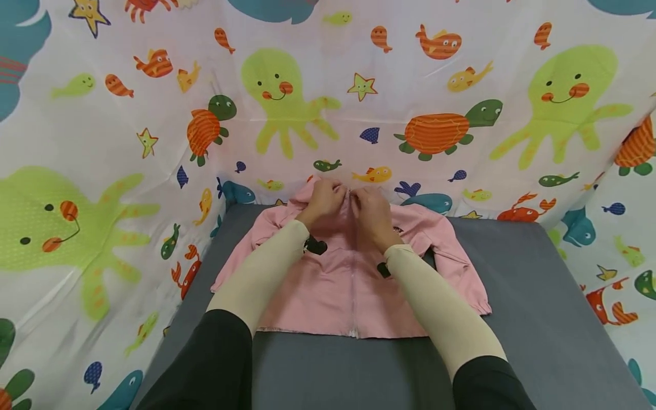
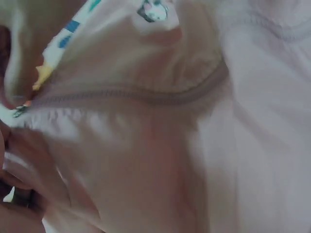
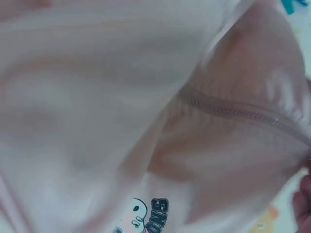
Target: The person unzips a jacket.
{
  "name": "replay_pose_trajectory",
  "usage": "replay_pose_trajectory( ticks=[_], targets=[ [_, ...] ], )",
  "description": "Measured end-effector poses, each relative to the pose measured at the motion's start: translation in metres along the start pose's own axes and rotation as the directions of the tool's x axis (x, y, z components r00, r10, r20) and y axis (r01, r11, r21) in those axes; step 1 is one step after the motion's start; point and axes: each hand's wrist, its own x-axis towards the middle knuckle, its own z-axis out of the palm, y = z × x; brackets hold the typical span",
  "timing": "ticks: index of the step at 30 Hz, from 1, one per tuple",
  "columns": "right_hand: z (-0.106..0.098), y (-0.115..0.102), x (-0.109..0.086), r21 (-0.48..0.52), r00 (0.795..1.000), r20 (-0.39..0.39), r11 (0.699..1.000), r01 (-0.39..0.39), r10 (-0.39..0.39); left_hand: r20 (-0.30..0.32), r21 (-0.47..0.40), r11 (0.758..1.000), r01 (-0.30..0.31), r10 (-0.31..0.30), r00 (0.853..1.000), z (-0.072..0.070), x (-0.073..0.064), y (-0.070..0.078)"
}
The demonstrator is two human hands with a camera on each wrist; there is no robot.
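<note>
A pink zip jacket [image 1: 323,296] lies front up, sleeves out to both sides, its zipper [image 1: 353,285] running down the middle and closed along the front. At the collar, my left hand [image 1: 325,199] pinches the fabric left of the zipper, lifting it a little. My right hand [image 1: 373,213] pinches the collar just right of the zipper top, fingertips close to the left hand's. The left wrist view shows a small metal zipper pull [image 2: 19,112] by a fingertip. Fingers [image 3: 303,204] grip the fabric edge in the right wrist view.
The jacket lies on a grey table [image 1: 517,273]. A white curtain [image 1: 318,34] printed with sea animals hangs behind and along both sides, close behind the collar. Dark heart shapes [image 1: 315,246] and a cartoon print [image 3: 133,216] mark the jacket front.
</note>
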Motion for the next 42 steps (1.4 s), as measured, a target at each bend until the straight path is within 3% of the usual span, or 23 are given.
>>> replay_pose_trajectory(
  ticks=[1, 4, 9, 13, 20, 26, 28, 30, 33, 37, 40, 42],
  targets=[
    [-0.004, -0.001, -0.002, -0.005, 1.0, 0.004, 1.0, -0.003, 0.003, -0.035, 0.004, 1.0, -0.017, 0.017, 0.999, -0.001, 0.003, 0.005],
    [-0.015, -0.004, -0.018, -0.033, 0.999, 0.034, 0.999, 0.008, -0.007, -0.079, 0.028, 0.999, 0.023, -0.021, 0.997, -0.02, -0.004, 0.052],
    [-0.031, -0.019, -0.061, -0.12, 0.991, 0.108, 0.989, 0.089, -0.076, -0.164, 0.065, 0.989, 0.133, -0.12, 0.979, -0.029, -0.001, 0.081],
    [-0.042, -0.034, -0.093, -0.165, 0.97, 0.174, 0.966, 0.199, -0.171, -0.246, 0.031, 0.986, 0.166, -0.153, 0.957, -0.048, 0.013, 0.097],
    [-0.053, -0.06, -0.154, -0.143, 0.891, 0.287, 0.903, 0.404, -0.353, -0.361, -0.043, 0.984, 0.171, -0.175, 0.916, -0.088, 0.031, 0.116],
    [-0.057, -0.089, -0.21, -0.069, 0.796, 0.436, 0.866, 0.495, -0.42, -0.428, -0.082, 0.973, 0.214, -0.228, 0.875, -0.111, 0.041, 0.126],
    [-0.056, -0.098, -0.225, -0.071, 0.776, 0.439, 0.844, 0.532, -0.452, -0.457, -0.081, 0.975, 0.207, -0.221, 0.862, -0.118, 0.044, 0.128],
    [-0.055, -0.106, -0.237, -0.098, 0.769, 0.414, 0.816, 0.57, -0.487, -0.484, -0.061, 0.98, 0.188, -0.194, 0.853, -0.124, 0.044, 0.129],
    [-0.053, -0.113, -0.249, -0.152, 0.782, 0.365, 0.797, 0.585, -0.505, -0.48, -0.031, 0.985, 0.17, -0.164, 0.862, -0.128, 0.042, 0.127],
    [-0.053, -0.118, -0.258, -0.173, 0.792, 0.362, 0.799, 0.575, -0.492, -0.449, -0.003, 0.982, 0.19, -0.171, 0.877, -0.127, 0.035, 0.119],
    [-0.054, -0.119, -0.262, -0.158, 0.785, 0.381, 0.802, 0.576, -0.488, -0.386, 0.029, 0.979, 0.203, -0.176, 0.905, -0.126, 0.028, 0.109],
    [-0.056, -0.118, -0.263, -0.111, 0.793, 0.379, 0.827, 0.551, -0.477, -0.324, 0.055, 0.977, 0.208, -0.179, 0.929, -0.123, 0.022, 0.103]
  ],
)
